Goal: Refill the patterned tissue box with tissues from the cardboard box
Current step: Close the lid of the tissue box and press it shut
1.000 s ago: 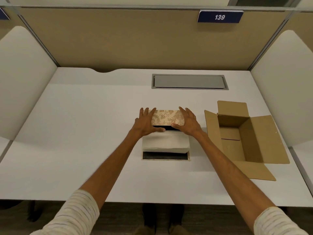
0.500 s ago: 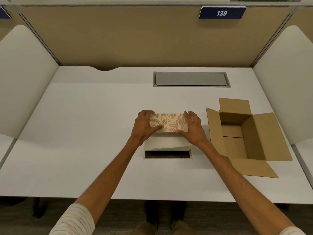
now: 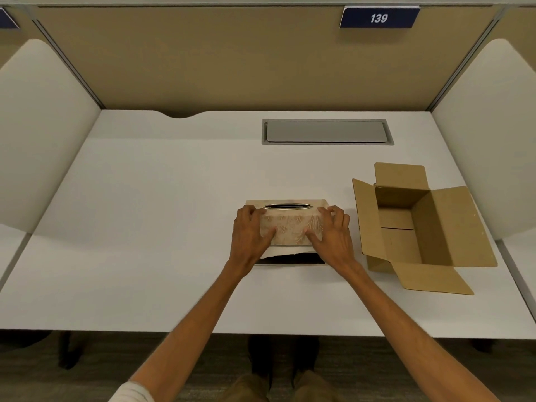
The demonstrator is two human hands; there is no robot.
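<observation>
The patterned tissue box cover (image 3: 290, 227), beige with a leaf print and an oval slot on top, sits over the white tissue stack at the table's middle. A thin strip of white tissue (image 3: 285, 251) shows under its near edge, above the dark base tray (image 3: 290, 259). My left hand (image 3: 251, 235) grips the cover's left end and my right hand (image 3: 330, 236) grips its right end. The cardboard box (image 3: 417, 224) lies open to the right with its flaps spread, and its inside shows no tissues.
The white table (image 3: 145, 227) has a grey cable hatch (image 3: 327, 132) at the back. White side dividers (image 3: 43, 134) and a tan back panel enclose the desk. A sign reading 139 (image 3: 379, 17) hangs above.
Both hands have brought the patterned cover down and toward me over the tissue stack. The stack, plainly visible before, is now almost fully hidden. The cover's top slot has come into view.
</observation>
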